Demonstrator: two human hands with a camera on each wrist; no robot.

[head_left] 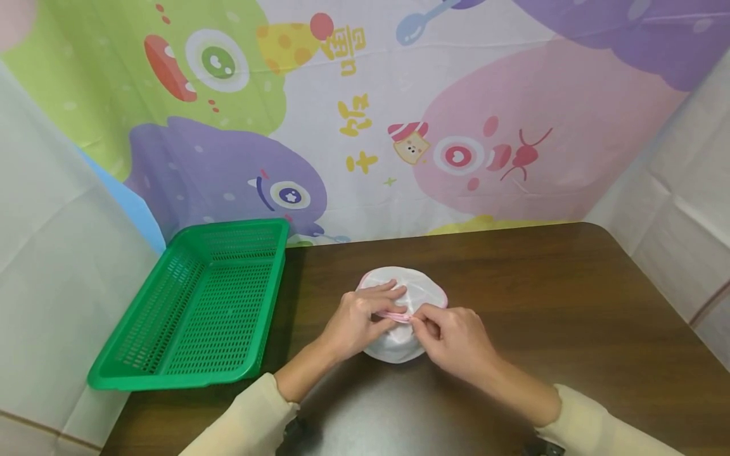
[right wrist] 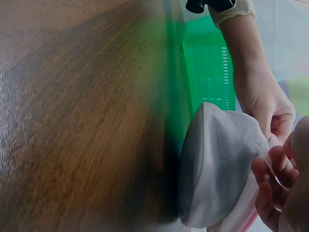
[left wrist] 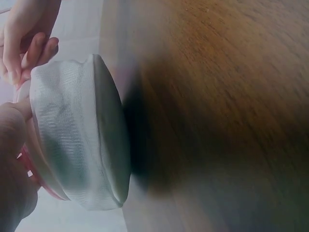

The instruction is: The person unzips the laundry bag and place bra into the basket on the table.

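Note:
A round white mesh laundry bag [head_left: 397,351] with pink trim and a pink zipper [head_left: 393,315] across its top stands on the brown table. In the left wrist view the bag's mesh side [left wrist: 65,130] bulges out above a flatter base. My left hand [head_left: 360,320] holds the top at the zipper, thumb on the near side and fingers reaching over the far side. My right hand [head_left: 456,335] pinches the zipper's right end between thumb and forefinger; those fingertips hide the pull. From the right wrist, the mesh bag [right wrist: 222,159] shows with both hands meeting at its pink edge.
A green perforated plastic basket [head_left: 268,316] sits on the table to the left of the bag. Behind the table [head_left: 542,304] hangs a cloth [head_left: 365,209] printed with cartoon monsters. Pale cloth walls flank both sides.

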